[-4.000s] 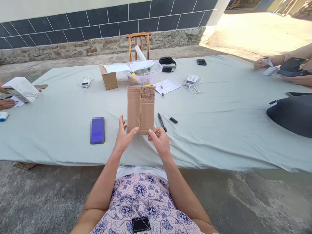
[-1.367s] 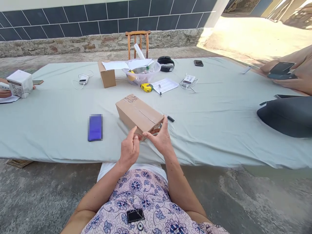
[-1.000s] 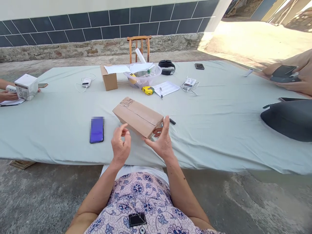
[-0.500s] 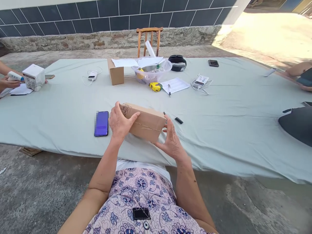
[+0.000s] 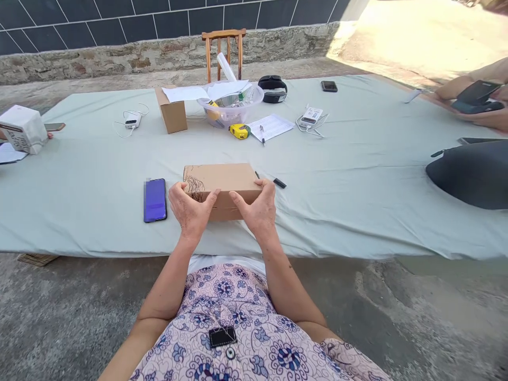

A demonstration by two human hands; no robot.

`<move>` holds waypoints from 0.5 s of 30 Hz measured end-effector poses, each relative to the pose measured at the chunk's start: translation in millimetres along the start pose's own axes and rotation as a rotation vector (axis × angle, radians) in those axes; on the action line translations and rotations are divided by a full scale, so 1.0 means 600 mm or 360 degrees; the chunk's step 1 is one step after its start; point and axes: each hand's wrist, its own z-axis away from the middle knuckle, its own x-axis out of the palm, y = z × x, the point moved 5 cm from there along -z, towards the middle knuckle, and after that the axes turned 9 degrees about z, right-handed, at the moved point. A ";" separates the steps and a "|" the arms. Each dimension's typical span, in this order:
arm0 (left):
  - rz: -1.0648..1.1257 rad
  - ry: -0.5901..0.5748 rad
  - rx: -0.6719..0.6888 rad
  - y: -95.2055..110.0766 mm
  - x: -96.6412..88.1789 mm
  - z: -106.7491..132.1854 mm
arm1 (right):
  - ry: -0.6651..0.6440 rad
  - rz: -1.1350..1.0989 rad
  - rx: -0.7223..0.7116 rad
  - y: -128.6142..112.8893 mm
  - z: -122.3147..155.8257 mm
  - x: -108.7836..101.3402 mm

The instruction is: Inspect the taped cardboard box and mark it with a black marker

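A brown cardboard box (image 5: 228, 177) with dark scribbles on its left end is at the near side of the table, between my hands. My left hand (image 5: 191, 211) grips its left end, thumb on the front face. My right hand (image 5: 257, 209) holds the right end, its thumb also pressed to the front. Just behind my right hand lies a black pen cap (image 5: 280, 183), and a dark pen partly shows past the box's right corner. To the left of my left hand lies a phone (image 5: 155, 200) with a blue screen.
Farther back stand a plastic basket (image 5: 254, 100) with papers on top and another cardboard box (image 5: 174, 116). Near them are a yellow tape measure (image 5: 239, 131), a printed sheet (image 5: 278, 126) and a power bank (image 5: 311, 116). A black bag (image 5: 472, 174) and another person's hands are at right.
The box has turned from slanted to nearly square with the table edge, and its top now faces up. My right hand has shifted left, its thumb onto the front. The view has swung right.
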 end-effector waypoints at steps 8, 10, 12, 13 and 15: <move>0.0084 0.0010 0.0070 -0.006 -0.010 -0.003 | 0.0060 -0.0073 -0.0044 0.006 -0.002 -0.027; 0.0143 0.0025 0.0031 -0.011 -0.017 -0.009 | -0.0008 -0.0223 -0.0042 0.005 0.002 -0.030; 0.0198 0.0061 0.0001 -0.015 -0.024 -0.014 | -0.0049 -0.0370 -0.0062 0.002 0.006 -0.033; 0.0227 0.0077 -0.0014 -0.017 -0.027 -0.017 | -0.0057 -0.0415 -0.0087 -0.001 0.008 -0.035; 0.0291 0.0105 -0.0048 -0.021 -0.033 -0.022 | -0.0064 -0.0462 -0.0142 -0.006 0.010 -0.040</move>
